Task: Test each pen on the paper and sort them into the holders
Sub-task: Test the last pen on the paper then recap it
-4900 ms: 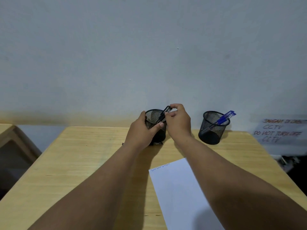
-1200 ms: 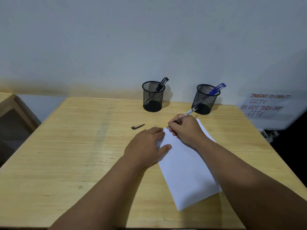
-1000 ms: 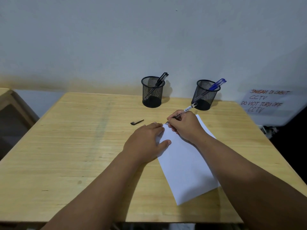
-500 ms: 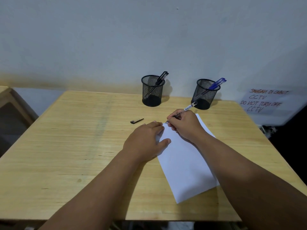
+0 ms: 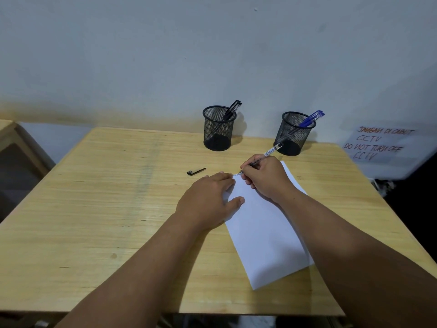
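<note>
My right hand (image 5: 266, 178) grips a clear pen (image 5: 270, 151) with its tip down on the far left corner of a white sheet of paper (image 5: 264, 228). My left hand (image 5: 209, 200) lies flat on the sheet's left edge, fingers straight, pressing it to the wooden table (image 5: 118, 209). A black pen cap (image 5: 195, 171) lies on the table left of the hands. At the back stand two black mesh holders: the left holder (image 5: 218, 129) has black pens (image 5: 233, 108), the right holder (image 5: 293, 134) has blue pens (image 5: 311, 118).
A white wall runs behind the table. A handwritten notice (image 5: 380, 144) about CCTV hangs at the right, beyond the table's edge. Another wooden piece of furniture (image 5: 14, 138) shows at the far left.
4.9 s ago both hands were at the left holder; now the right hand writes with a pen on the paper and the left presses the sheet. Over the last second the hands barely shift.
</note>
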